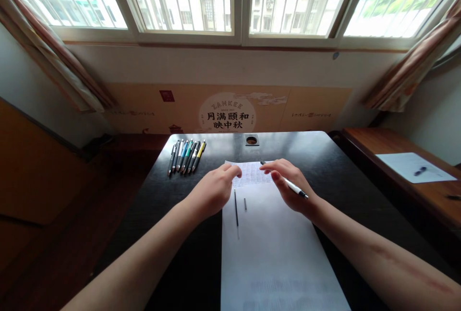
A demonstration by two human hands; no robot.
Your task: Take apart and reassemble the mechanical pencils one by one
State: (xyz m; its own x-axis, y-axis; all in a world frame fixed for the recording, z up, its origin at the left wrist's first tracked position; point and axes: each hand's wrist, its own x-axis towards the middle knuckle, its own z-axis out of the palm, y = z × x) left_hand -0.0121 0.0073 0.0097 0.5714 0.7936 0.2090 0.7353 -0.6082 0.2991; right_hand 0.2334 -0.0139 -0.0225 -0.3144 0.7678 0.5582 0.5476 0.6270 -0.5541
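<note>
A white and black pen (296, 188) lies slantwise in my right hand (290, 181), with its fingers closed loosely around it. My left hand (216, 187) is over the paper's left edge, its fingers curled in; anything inside them is hidden. Between and below my hands, a thin dark pen refill (236, 209) rests on the white sheet of paper (273, 248). Just right of the refill is a small metal spring (245, 204). Dense lines of writing cover the paper's far end.
Several click pens (186, 156) in different colours lie side by side at the far left of the black table (158, 196). A square cable hole (252, 140) sits at the back edge. On the right, a wooden desk (382, 140) holds another sheet (403, 163) with dark small items.
</note>
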